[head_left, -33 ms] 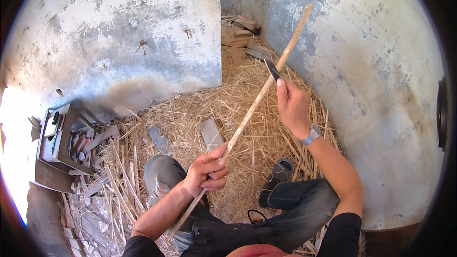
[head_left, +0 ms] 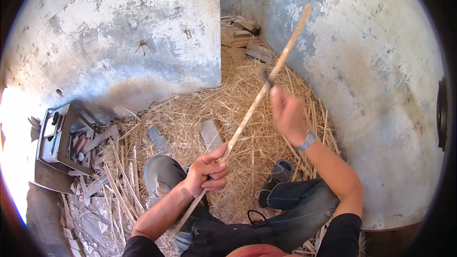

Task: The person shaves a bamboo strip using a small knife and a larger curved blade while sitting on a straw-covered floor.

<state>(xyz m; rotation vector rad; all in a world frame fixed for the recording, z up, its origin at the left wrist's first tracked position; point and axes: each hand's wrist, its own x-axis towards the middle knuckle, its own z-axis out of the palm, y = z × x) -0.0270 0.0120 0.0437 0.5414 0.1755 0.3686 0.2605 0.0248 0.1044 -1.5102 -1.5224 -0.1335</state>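
Note:
A long, pale bamboo strip [head_left: 245, 119] slants across the middle, from beside my left thigh up towards the right-hand wall. My left hand [head_left: 207, 173] is wrapped round its lower part, above my lap. Farther up, my right hand [head_left: 288, 114], blurred by motion, grips a small dark knife [head_left: 269, 84]. The knife is at the strip, but the smear hides its exact shape and whether the blade touches. A watch with a metallic look circles my right wrist.
Shavings [head_left: 200, 100] and thin strips cover the floor around my legs. A small wooden stand [head_left: 59, 138] with tools is at the left. Wood pieces [head_left: 245, 31] lie in the far corner, a grey slab [head_left: 211, 134] before me. Peeling walls [head_left: 371, 81] rise on both sides.
My right hand has moved a little down towards me along the strip, with the knife in it, and is now blurred. My left hand and the strip have stayed in place.

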